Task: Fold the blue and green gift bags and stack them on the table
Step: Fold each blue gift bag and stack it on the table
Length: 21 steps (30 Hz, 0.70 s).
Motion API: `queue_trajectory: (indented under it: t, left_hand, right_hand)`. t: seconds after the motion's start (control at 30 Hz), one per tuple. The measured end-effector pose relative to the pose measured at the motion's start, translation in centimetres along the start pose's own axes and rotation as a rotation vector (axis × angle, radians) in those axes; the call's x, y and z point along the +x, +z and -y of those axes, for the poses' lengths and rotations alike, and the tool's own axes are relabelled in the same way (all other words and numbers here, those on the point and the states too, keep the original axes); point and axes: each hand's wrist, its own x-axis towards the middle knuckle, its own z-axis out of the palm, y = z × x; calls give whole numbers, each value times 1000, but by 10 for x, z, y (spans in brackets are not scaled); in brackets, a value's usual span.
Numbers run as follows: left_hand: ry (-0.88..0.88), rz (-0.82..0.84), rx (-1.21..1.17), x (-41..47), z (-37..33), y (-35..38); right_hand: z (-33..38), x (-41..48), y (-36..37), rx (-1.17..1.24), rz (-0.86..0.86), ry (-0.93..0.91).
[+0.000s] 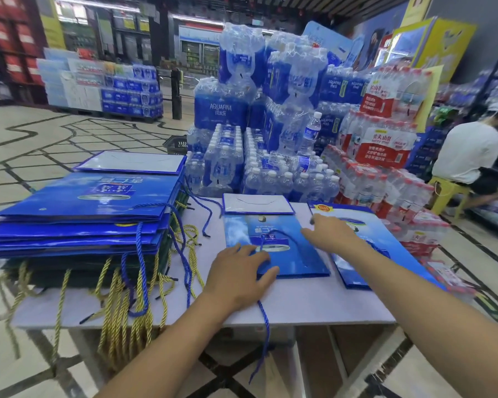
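Tbl (299,300) w/ flat glossy blue bag (293,261)

Mostly buried beneath the blue stack (84,214): green bags (55,272), showing only dark edges and gold cords (112,311). Partly hidden under the right forearm (429,285): the rightmost bag (391,237). Covered by the left hand (242,271): near corner of the middle bag (288,254). Print on both too blurred to read.

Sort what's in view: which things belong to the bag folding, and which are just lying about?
In the job: left hand, pressing the middle blue bag; right hand, at its right edge; second blue bag beside it; stack of folded bags; table.
Lying about: blue water packs; red-labelled water packs; black basket; seated person.
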Motion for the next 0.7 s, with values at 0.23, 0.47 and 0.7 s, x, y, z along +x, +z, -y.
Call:
queue_trajectory:
  t: [0.23,0.47,0.7]
  left_hand:
    - [-60,46,-15,3,-6,-7]
    - [-105,117,-84,4,-10,-17]
    - [-116,91,-383,11,-18,-36]
  right_hand:
    - [13,-45,6,187,154,134]
    - [8,-58,-16,930,304,437]
    - [15,-73,-40,1321,157,271]
